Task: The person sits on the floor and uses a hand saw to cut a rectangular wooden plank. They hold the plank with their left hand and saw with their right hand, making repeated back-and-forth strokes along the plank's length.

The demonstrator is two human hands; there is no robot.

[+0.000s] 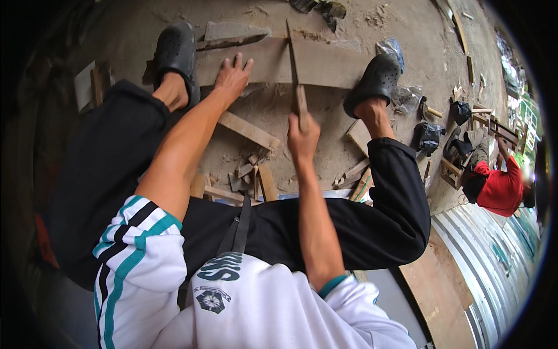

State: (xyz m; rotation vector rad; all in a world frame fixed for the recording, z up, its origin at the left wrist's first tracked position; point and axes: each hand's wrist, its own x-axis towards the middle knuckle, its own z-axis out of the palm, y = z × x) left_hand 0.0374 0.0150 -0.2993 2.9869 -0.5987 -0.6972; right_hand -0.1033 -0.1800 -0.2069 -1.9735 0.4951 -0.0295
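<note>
A wide wooden plank (325, 65) lies across the ground in front of me, with my feet in black clogs (176, 49) at its two ends. My left hand (233, 78) rests on the left part of the plank, fingers spread, holding nothing. Closed around a straight wooden handle, my right hand (303, 136) grips a handsaw (294, 61). Its long narrow blade shows almost edge-on and crosses the plank near the middle. The teeth cannot be made out.
Wood offcuts (249, 129) and small scraps lie between my legs. Plastic bags (407, 99) and a black bag (429, 138) are beside my right foot. Farther right, a person in a red top (499, 186) is by a small wooden stool. Corrugated metal sheets (482, 238) are at the lower right.
</note>
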